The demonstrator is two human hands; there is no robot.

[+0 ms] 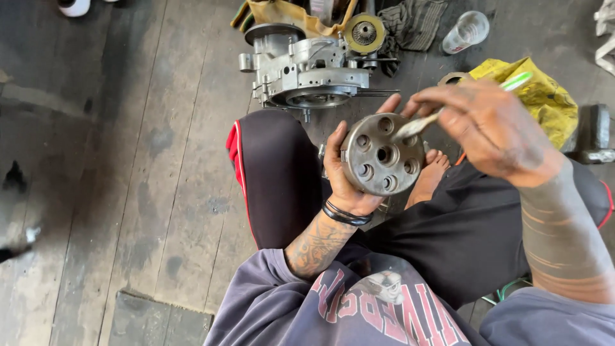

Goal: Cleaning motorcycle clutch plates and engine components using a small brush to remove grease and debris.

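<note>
My left hand [343, 176] grips a round grey metal drum [382, 155] with several holes in its face, held above my crossed legs. My right hand [493, 131] holds a toothbrush with a green-and-white handle [516, 81]; its bristle end [410, 128] rests on the drum's face near the upper right holes. Both hands are grimy, and a black band sits on my left wrist.
A grey metal engine case [301, 67] lies on the dark wooden floor [128, 160] ahead of my knee. A yellow cloth [544, 96] sits at the right, a clear plastic cup [466, 31] and a dark rag [413, 22] at the back. My bare foot [429, 176] shows under the drum.
</note>
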